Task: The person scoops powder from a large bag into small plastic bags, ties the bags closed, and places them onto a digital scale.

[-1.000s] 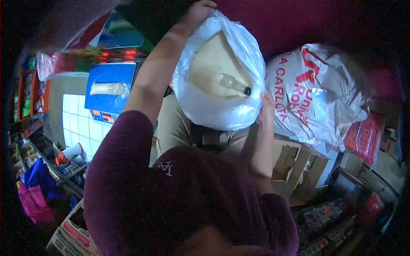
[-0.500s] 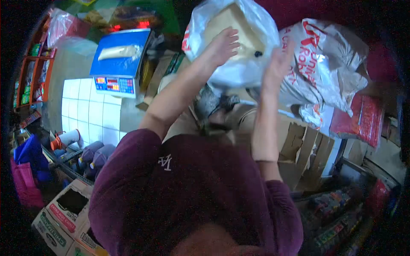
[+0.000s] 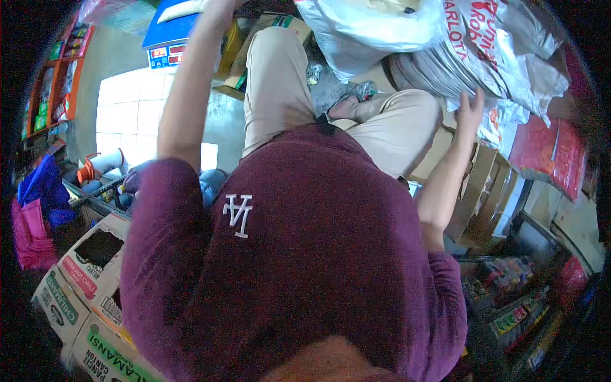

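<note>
At the top edge, my left hand (image 3: 221, 7) is cut off and its fingers are hidden; it is beside a pale packet (image 3: 181, 9) on the blue scale (image 3: 167, 33). My right hand (image 3: 470, 114) has its fingers apart and holds nothing, just below a large white sack (image 3: 509, 54) with red lettering. Between the two hands, nearer the sack, a white plastic bag (image 3: 375, 32) with pale contents stands open, partly out of view at the top.
Cardboard boxes (image 3: 70, 299) stand at the lower left, and an opened carton (image 3: 480, 191) is at the right. Red packages (image 3: 550, 153) lie beyond it. Orange shelves (image 3: 60, 95) line the far left. My bent legs (image 3: 277, 83) are in the middle.
Both hands have left the white bag. The left hand has moved up and left toward the scale, the right hand outward and down. The view has tilted downward, so the bag and scale appear higher.
</note>
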The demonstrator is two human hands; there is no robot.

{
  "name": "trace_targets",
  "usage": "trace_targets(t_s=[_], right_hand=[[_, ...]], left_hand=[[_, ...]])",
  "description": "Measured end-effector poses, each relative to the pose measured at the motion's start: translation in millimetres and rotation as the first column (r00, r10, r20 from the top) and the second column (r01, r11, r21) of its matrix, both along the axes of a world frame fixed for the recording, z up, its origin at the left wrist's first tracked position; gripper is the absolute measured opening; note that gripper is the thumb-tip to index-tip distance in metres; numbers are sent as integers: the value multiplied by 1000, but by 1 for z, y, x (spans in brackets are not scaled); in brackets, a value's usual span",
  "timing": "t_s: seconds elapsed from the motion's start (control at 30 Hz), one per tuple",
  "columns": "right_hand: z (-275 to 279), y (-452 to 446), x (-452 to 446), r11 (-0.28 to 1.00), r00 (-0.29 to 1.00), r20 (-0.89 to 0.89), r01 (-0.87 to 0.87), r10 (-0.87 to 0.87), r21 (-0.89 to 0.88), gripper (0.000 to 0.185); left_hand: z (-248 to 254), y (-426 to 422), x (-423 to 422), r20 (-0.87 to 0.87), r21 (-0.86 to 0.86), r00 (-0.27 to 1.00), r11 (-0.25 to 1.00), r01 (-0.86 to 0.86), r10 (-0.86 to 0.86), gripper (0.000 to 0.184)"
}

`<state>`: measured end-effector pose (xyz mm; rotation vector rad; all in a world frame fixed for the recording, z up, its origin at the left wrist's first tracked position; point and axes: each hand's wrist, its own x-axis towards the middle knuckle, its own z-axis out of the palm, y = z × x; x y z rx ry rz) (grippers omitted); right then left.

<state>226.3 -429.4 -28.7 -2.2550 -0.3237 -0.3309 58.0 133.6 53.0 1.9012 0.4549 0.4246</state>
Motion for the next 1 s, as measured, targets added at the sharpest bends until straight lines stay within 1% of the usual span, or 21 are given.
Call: trace_targets(t_s=[0.03, 0.07, 0.1, 0.13, 0.17, 0.2, 0.27, 0.33, 0.4, 0.47, 0.5, 0.53, 0.6, 0.67, 0.7, 0.73, 0.77, 0.83, 0.87, 0.97, 1.0], right_hand=[[-18, -35, -24, 919, 960, -278, 136, -30, 371, 52], [-5, -62, -64, 949, 873, -418, 306, -250, 71, 49], [-20, -93, -94, 924, 893, -371, 339, -257, 176, 46], [-31, -125, -128, 926, 872, -353, 376, -339, 41, 45], [-62, -163, -156, 882, 833, -400, 458, -382, 111, 44], [-81, -193, -187, 893, 828, -348, 444, -441, -74, 46], [-147, -252, -237, 905, 918, -179, 289, -354, -312, 41], [-151, -207, -271, 780, 680, -391, 589, -620, -211, 40], [-161, -174, -291, 811, 703, -414, 439, -578, -387, 45], [-164, -153, -290, 817, 705, -435, 383, -560, -430, 45], [-170, -152, -289, 819, 695, -454, 369, -557, -440, 44], [-169, -148, -287, 821, 690, -466, 360, -554, -443, 44], [-170, -144, -282, 825, 687, -477, 350, -548, -443, 44], [-171, -141, -278, 829, 685, -485, 349, -544, -437, 44], [-170, -140, -277, 831, 685, -488, 345, -541, -437, 44], [-170, -141, -276, 832, 685, -490, 340, -538, -438, 44], [-173, -140, -274, 835, 688, -492, 333, -533, -438, 44], [-173, -139, -271, 839, 692, -497, 321, -524, -439, 44], [-173, -137, -270, 843, 692, -500, 319, -520, -434, 44], [-174, -135, -268, 844, 690, -505, 315, -518, -435, 43], [-174, -135, -267, 843, 691, -502, 320, -520, -432, 43]], left_hand=[[-66, -1, -41, -130, -238, 986, 962, -135, 106, 36], [-120, -14, -86, -57, -345, 979, 916, -205, 198, 44], [-148, -32, -135, -254, -462, 932, 814, -353, 260, 45], [-186, -56, -184, -219, -363, 907, 833, -417, 359, 45], [-224, -59, -233, -476, -225, 799, 828, -514, 367, 44], [-221, -87, -263, -507, -350, 751, 695, -628, 423, 42], [-245, -100, -301, -644, -359, 656, 602, -713, 394, 38], [-252, -99, -304, -674, -354, 686, 695, -626, 274, 37], [-272, -87, -278, -648, -384, 741, 766, -516, 174, 40], [-257, -88, -237, -525, -435, 848, 831, -346, 78, 42], [-221, -98, -212, -437, -459, 899, 853, -250, 29, 44], [-254, -78, -201, -422, -389, 907, 902, -188, 8, 45], [-217, -91, -182, -233, -870, 965, 418, -262, 121, 47], [-195, -101, -178, -259, -853, 957, 433, -291, 132, 46], [-248, -84, -188, -312, -815, 946, 488, -313, 86, 47], [-231, -95, -197, -306, -818, 947, 482, -314, 97, 47], [-193, -114, -213, -376, -633, 927, 731, -256, -1, 46], [-210, -124, -247, -512, -259, 855, 964, -62, -82, 47], [-250, -120, -269, -554, -114, 828, 993, 29, -88, 48], [-246, -150, -318, -639, -134, 769, 980, -149, 30, 50], [-270, -147, -338, -658, -103, 753, 989, -110, 15, 48]])
